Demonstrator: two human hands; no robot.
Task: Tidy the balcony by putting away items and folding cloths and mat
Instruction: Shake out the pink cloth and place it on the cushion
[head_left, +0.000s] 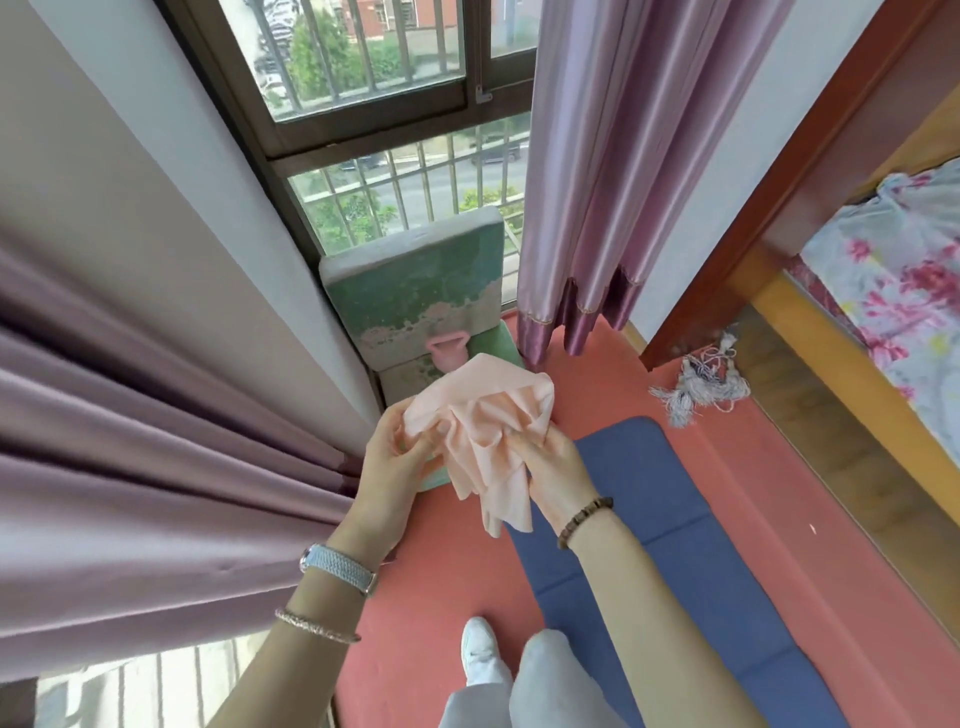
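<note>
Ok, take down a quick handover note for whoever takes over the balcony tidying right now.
Left hand and right hand both grip the peach cloth, held up bunched, not yet folded.
Blue mat lies spread flat on the red floor; not yet folded.
Tassel cords lie loose on the floor by the doorway; not yet put away.
Left to do: fold the cloth, fold the mat, stow the cords.

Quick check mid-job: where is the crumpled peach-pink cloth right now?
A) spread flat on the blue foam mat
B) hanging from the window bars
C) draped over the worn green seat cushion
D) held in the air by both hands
D: the left hand and the right hand each pinch the peach-pink cloth, whose loose end hangs down above the red floor, off the blue foam mat.
</note>
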